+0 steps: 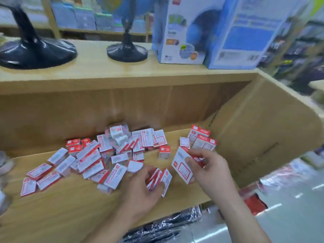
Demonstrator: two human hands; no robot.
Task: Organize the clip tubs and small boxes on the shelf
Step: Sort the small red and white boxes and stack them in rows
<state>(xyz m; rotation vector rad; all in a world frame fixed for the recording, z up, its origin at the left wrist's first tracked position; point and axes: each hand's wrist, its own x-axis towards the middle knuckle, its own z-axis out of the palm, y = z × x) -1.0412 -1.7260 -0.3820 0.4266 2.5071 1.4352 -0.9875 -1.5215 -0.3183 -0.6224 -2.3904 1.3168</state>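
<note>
Item: wooden shelf, light-coloured, lower half of frame, carrying a loose scatter of small red-and-white cardboard boxes across centre-left, some flat, some on edge, some overlapping; at the back of the heap, what look like clear tubs, too blurred to confirm. Further boxes: a small upright cluster at centre-right, near a brown cardboard panel along the right side. Left hand, lower centre: grip pressed around a fanned bunch of boxes. Right hand, just right of it: grip pinching one larger flat box, thumb on its face. Upper shelf: two black stands upper left, blue-and-white cartons upper right. Risks, as judged: the fanned bunch is held unevenly, so a box could slip out and drop off the near edge; reaching into the heap with full hands could topple the stacked pieces.
</note>
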